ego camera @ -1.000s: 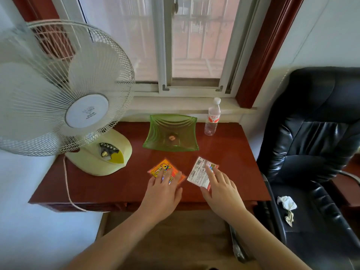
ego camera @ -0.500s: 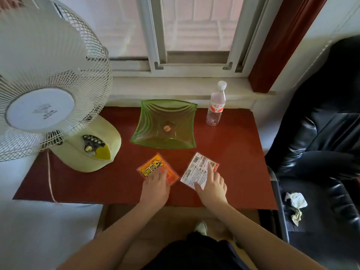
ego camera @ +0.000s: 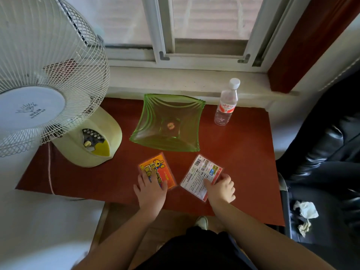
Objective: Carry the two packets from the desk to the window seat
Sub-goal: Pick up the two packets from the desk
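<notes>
Two flat packets lie on the red-brown desk [ego camera: 243,162] near its front edge. The orange packet [ego camera: 153,166] shows a cartoon print, and my left hand [ego camera: 151,191] rests flat on its near half with the thumb spread to the side. To its right is the white packet [ego camera: 198,174], printed with text and a barcode. My right hand [ego camera: 221,189] has its fingers curled around the packet's near right corner. The pale window ledge [ego camera: 175,80] runs behind the desk, under the window.
A white table fan [ego camera: 39,94] on a cream base fills the desk's left side. A green glass dish [ego camera: 148,114] stands mid-desk and a water bottle [ego camera: 226,106] at the back right. A black leather chair [ego camera: 331,152] holding crumpled tissue [ego camera: 305,210] is on the right.
The view has tilted downward and drawn closer to the desk. My right hand's fingers have gone from lying flat on the white packet to curling on its corner. My left hand stays on the orange packet.
</notes>
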`<state>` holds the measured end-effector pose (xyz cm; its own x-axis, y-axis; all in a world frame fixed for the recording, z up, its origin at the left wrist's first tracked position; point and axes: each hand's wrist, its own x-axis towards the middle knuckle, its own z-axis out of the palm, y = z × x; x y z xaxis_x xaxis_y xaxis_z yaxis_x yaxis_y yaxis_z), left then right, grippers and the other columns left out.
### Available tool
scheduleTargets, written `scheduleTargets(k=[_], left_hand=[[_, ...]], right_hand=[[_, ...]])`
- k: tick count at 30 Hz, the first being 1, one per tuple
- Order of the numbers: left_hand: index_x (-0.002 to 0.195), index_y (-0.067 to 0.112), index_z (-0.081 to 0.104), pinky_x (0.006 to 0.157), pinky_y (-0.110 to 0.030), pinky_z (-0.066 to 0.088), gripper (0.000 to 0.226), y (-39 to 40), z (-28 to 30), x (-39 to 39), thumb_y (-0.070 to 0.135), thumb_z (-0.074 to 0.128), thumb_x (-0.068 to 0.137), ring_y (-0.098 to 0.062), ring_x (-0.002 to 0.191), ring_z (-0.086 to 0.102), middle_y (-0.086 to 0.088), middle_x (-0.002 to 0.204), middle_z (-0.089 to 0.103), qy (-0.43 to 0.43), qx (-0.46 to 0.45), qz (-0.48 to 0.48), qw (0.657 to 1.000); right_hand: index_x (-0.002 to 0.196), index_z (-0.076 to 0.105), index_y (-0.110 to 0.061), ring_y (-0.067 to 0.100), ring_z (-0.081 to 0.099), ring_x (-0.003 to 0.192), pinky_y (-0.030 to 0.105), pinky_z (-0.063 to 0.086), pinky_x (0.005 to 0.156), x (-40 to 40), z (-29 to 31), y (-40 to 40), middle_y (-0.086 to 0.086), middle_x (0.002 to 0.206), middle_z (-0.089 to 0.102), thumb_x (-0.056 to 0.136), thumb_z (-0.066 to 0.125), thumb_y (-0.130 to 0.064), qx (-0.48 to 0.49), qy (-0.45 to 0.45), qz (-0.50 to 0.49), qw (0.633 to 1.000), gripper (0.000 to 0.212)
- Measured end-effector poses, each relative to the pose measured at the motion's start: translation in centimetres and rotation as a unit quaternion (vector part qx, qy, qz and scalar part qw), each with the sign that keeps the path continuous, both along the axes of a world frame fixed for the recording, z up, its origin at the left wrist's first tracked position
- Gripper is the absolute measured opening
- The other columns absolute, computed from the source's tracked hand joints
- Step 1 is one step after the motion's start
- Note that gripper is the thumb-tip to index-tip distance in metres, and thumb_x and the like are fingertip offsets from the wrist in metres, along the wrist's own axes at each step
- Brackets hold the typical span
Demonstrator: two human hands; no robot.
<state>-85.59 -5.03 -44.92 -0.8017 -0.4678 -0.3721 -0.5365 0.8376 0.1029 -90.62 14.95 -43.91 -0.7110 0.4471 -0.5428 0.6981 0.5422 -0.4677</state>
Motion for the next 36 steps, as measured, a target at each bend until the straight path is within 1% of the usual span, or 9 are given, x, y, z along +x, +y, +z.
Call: scheduleTargets(k=[5, 9, 13, 15, 20, 26, 29, 33, 36], left_hand=[[0.139, 0.026, 0.045, 0.112, -0.064, 0.022, 0.052, -2.2, -0.6, 0.0, 0.054, 0.042, 0.096, -0.026, 0.148, 0.026, -0.008, 0.158, 0.036, 0.034, -0.004, -0.038, 0.999], [0.141, 0.018, 0.044, 0.116, -0.051, 0.028, 0.055, -3.6, -1.0, -0.1, 0.047, 0.052, 0.095, -0.026, 0.148, 0.027, -0.009, 0.159, 0.035, 0.07, 0.033, -0.052, 0.996], [0.149, 0.007, 0.031, 0.116, -0.045, 0.031, 0.076, -3.2, -0.8, -0.2, 0.042, 0.064, 0.09, -0.034, 0.146, 0.028, -0.019, 0.157, 0.033, 0.112, 0.075, 0.051, 0.99], [0.148, 0.002, 0.028, 0.117, -0.045, 0.03, 0.078, -2.8, -0.7, -0.2, 0.041, 0.063, 0.09, -0.035, 0.145, 0.028, -0.023, 0.155, 0.034, 0.127, 0.095, 0.11, 0.981], [0.149, -0.001, 0.026, 0.118, -0.044, 0.028, 0.088, -2.5, -0.6, -0.2, 0.042, 0.069, 0.085, -0.034, 0.146, 0.025, -0.023, 0.156, 0.031, 0.13, 0.111, 0.132, 0.976], [0.15, 0.001, 0.025, 0.118, -0.043, 0.027, 0.092, -2.9, -0.3, -1.0, 0.039, 0.074, 0.081, -0.032, 0.148, 0.021, -0.02, 0.158, 0.028, 0.106, 0.113, 0.141, 0.978], [0.147, 0.0, 0.031, 0.118, -0.04, 0.029, 0.087, -2.7, -0.3, -1.0, 0.04, 0.073, 0.082, -0.031, 0.148, 0.023, -0.019, 0.158, 0.028, 0.1, 0.11, 0.153, 0.977], [0.139, -0.001, 0.043, 0.114, -0.041, 0.036, 0.073, -2.2, -0.3, -0.8, 0.036, 0.073, 0.084, -0.032, 0.143, 0.033, -0.02, 0.151, 0.038, 0.112, 0.103, 0.139, 0.979], [0.127, 0.002, 0.054, 0.108, -0.043, 0.043, 0.061, -2.0, -0.1, -0.9, 0.032, 0.077, 0.08, -0.033, 0.134, 0.042, -0.019, 0.14, 0.049, 0.13, 0.098, 0.145, 0.976]], right_hand=[[0.121, 0.053, -0.021, 0.032, 0.043, 0.125, 0.049, 0.031, 0.104, -0.6, -0.7, 0.1, 0.009, 0.128, 0.052, 0.07, 0.082, -0.044, 0.014, -0.003, 0.018, 1.0, 0.063], [0.116, 0.059, -0.025, 0.031, 0.044, 0.125, 0.047, 0.031, 0.103, -1.0, -1.0, 0.2, 0.007, 0.126, 0.055, 0.072, 0.081, -0.042, 0.014, -0.013, 0.019, 1.0, 0.052], [0.105, 0.055, -0.028, 0.024, 0.05, 0.113, 0.041, 0.029, 0.091, -1.3, -0.9, 0.1, -0.005, 0.106, 0.067, 0.076, 0.08, -0.037, 0.003, 0.017, 0.032, 0.999, 0.039], [0.105, 0.052, -0.028, 0.023, 0.052, 0.11, 0.039, 0.026, 0.086, -1.3, -0.6, 0.1, -0.011, 0.095, 0.067, 0.077, 0.078, -0.035, -0.004, 0.022, 0.035, 0.999, 0.039], [0.118, 0.056, -0.026, 0.024, 0.055, 0.115, 0.042, 0.03, 0.096, -2.1, 0.0, -0.1, -0.004, 0.111, 0.07, 0.08, 0.07, -0.03, 0.002, -0.039, 0.04, 0.998, 0.041], [0.118, 0.061, -0.027, 0.02, 0.063, 0.091, 0.04, 0.034, 0.097, -2.5, 0.1, -0.5, -0.004, 0.095, 0.075, 0.084, 0.062, -0.021, -0.017, -0.052, 0.049, 0.997, 0.035], [0.117, 0.062, -0.026, 0.025, 0.064, 0.103, 0.042, 0.042, 0.099, -2.6, 0.1, -0.5, 0.001, 0.109, 0.072, 0.081, 0.064, -0.022, -0.019, -0.056, 0.063, 0.996, 0.037], [0.12, 0.063, -0.024, 0.029, 0.056, 0.114, 0.044, 0.043, 0.099, -2.6, 0.1, 0.0, 0.006, 0.123, 0.058, 0.083, 0.063, -0.026, 0.004, -0.049, 0.095, 0.994, 0.037], [0.114, 0.064, -0.022, 0.029, 0.06, 0.106, 0.043, 0.049, 0.092, -2.3, -0.3, 0.7, 0.005, 0.113, 0.064, 0.086, 0.062, -0.026, -0.01, -0.013, 0.113, 0.993, 0.029]])
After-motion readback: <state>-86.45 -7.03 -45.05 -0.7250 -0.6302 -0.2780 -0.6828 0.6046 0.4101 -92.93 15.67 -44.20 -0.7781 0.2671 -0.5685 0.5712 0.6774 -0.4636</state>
